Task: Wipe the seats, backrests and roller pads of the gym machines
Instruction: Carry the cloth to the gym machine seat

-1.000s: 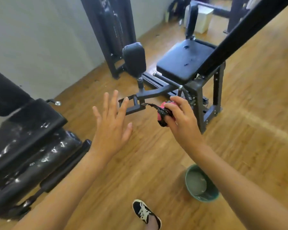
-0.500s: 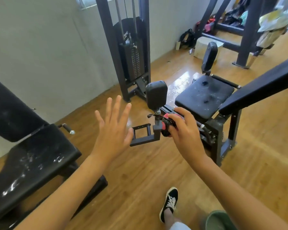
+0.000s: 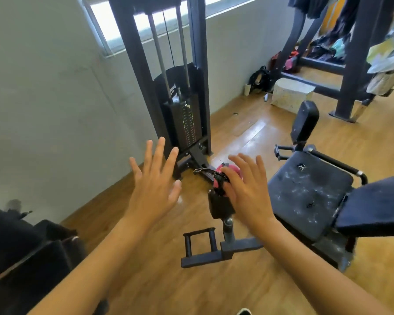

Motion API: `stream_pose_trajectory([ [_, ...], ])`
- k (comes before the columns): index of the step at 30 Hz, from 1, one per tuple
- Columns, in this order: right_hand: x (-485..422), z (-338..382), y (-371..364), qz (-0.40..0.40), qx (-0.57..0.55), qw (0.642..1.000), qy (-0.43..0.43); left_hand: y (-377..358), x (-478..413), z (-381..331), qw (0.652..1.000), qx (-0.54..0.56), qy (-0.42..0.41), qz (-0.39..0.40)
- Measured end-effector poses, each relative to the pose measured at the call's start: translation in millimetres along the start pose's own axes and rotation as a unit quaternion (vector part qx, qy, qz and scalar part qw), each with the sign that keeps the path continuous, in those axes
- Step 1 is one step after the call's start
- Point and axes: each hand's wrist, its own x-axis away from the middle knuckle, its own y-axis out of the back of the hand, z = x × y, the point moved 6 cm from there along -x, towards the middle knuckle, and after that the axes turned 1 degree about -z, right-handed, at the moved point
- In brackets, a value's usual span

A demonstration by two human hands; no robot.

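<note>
R hand (image 3: 246,192) presses cloth (image 3: 217,184) on pad (image 3: 220,208), L hand (image 3: 154,189) splayed

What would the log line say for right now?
left hand: open, in air | right hand: presses pink cloth on roller pad | seat: white marks

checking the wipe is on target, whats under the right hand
A pink and black cloth, pressed by the right hand onto a black roller pad. The hand covers most of the cloth and the pad's top.

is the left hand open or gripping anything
open: the left hand is spread in mid-air, fingers straight, holding nothing
</note>
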Motion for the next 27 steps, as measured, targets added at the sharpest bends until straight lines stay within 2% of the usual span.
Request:
stream_pose_trajectory([
  [6, -75, -45, -65, -0.010, 0.031, 0.998, -0.047, -42, -105, 44, 0.999, 0.039, -0.035, -0.002],
  [13, -139, -75, -154, -0.025, 0.120, 0.985, -0.124, -126, -236, 104, 0.988, 0.046, -0.148, 0.010],
  [20, -180, -78, -226, -0.027, 0.189, 0.938, -0.288, -184, -339, 173, 0.964, 0.051, -0.256, 0.059],
  [27, -201, -93, -262, -0.085, 0.214, 0.907, -0.353, -230, -400, 166, 0.937, 0.102, -0.321, 0.087],
])
